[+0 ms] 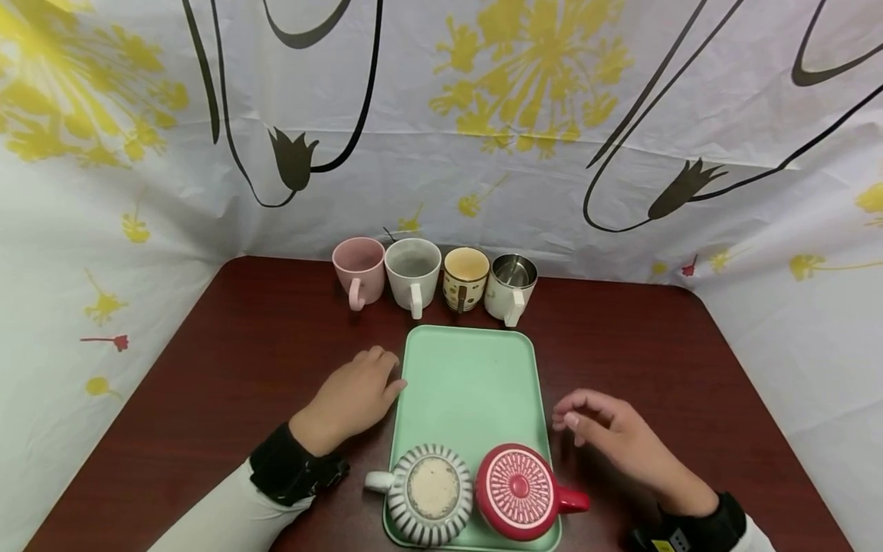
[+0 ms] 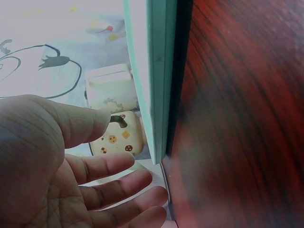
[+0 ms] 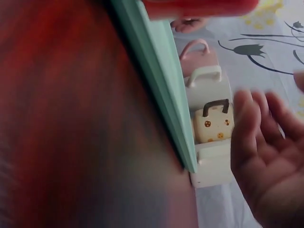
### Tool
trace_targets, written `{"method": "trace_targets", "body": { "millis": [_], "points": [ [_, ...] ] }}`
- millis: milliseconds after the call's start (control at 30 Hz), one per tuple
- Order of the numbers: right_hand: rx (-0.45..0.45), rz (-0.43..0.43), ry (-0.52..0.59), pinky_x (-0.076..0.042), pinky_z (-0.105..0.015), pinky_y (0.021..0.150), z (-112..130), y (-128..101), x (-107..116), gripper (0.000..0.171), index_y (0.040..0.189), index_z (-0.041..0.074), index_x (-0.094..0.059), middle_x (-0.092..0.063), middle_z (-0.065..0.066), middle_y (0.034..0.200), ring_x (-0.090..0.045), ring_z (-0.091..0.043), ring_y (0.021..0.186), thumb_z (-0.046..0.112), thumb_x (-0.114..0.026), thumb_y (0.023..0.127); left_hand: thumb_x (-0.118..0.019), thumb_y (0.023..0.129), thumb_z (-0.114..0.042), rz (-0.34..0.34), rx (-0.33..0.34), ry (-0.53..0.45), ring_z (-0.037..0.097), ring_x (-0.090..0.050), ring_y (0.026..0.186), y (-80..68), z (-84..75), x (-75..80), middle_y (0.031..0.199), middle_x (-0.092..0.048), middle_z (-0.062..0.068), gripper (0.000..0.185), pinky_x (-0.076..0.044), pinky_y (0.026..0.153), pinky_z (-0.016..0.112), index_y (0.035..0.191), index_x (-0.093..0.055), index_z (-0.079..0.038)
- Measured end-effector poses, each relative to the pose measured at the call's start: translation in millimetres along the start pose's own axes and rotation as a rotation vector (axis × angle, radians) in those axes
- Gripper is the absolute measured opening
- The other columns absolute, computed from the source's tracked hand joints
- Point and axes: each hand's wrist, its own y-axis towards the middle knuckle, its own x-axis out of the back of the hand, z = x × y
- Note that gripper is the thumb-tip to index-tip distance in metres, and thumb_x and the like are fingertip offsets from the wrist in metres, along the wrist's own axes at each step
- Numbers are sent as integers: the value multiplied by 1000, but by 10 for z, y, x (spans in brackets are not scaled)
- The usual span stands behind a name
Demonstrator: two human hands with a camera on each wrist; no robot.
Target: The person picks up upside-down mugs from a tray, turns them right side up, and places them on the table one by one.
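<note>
A green tray (image 1: pixel 469 383) lies on the dark wooden table. On its near end, two mugs stand upside down: a grey-and-white striped mug (image 1: pixel 432 494) with its handle to the left, and a red mug (image 1: pixel 517 491) with its handle to the right. My left hand (image 1: pixel 355 395) is beside the tray's left edge, thumb tip right at the rim, fingers relaxed and holding nothing. To the right of the tray, my right hand (image 1: pixel 614 433) hovers with loosely bent fingers and nothing in them. In the left wrist view the left palm and fingers (image 2: pixel 114 190) show bare.
Beyond the tray's far edge stand a pink mug (image 1: pixel 359 272), a white mug (image 1: pixel 413 276), a small cream patterned mug (image 1: pixel 465 280) and a white steel-lined mug (image 1: pixel 510 287), upright in a row. A patterned white cloth (image 1: pixel 414 100) hangs behind the table (image 1: pixel 290 330).
</note>
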Motion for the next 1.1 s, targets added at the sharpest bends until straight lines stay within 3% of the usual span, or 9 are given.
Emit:
{"method": "trace_targets", "body": {
  "millis": [200, 333, 433, 667, 900, 1100],
  "points": [
    [169, 317, 167, -56, -33, 70, -116, -107, -84, 25, 109, 9, -67, -68, -10, 101, -64, -21, 84, -10, -52, 102, -64, 104, -34, 5, 8, -4, 24, -61, 112, 1, 13, 7, 122, -62, 11, 40, -57, 92, 44, 131, -62, -4],
    [268, 415, 172, -55, -30, 71, -179, -121, -123, 28, 108, 11, -65, -66, -7, 99, -62, -13, 88, -13, -55, 98, -64, 104, -33, 8, 6, -2, 24, -61, 112, -1, 12, 8, 122, -62, 11, 40, -57, 92, 44, 131, -62, -4],
    [295, 451, 170, -55, -27, 71, -179, -131, -141, 26, 104, 11, -65, -63, -7, 94, -60, -10, 85, -13, -58, 97, -65, 104, -33, 13, 3, -1, 25, -61, 112, 1, 8, 6, 122, -62, 11, 40, -57, 92, 44, 130, -62, -4],
    [195, 506, 238, -54, -19, 68, -107, -162, -117, 23, 95, 6, -67, -61, -15, 80, -57, -13, 72, -13, -55, 99, -65, 104, -32, 19, -6, 1, 26, -61, 110, 1, -9, 12, 120, -62, 12, 39, -56, 91, 44, 129, -62, -2],
    [276, 541, 174, -47, -12, 60, -90, -183, -102, 16, 96, 11, -62, -56, -8, 79, -49, 11, 79, -5, -66, 97, -65, 104, -32, 19, -11, 3, 26, -61, 111, 0, -9, 2, 121, -62, 13, 39, -56, 92, 45, 129, -62, -2],
    [310, 530, 113, -47, -11, 63, -101, -194, -107, 15, 96, 12, -63, -56, -6, 80, -49, 11, 81, -1, -69, 97, -65, 104, -32, 16, -19, 8, 26, -61, 108, 1, -9, -13, 118, -62, 12, 38, -56, 90, 44, 127, -62, -2]
  ]
}}
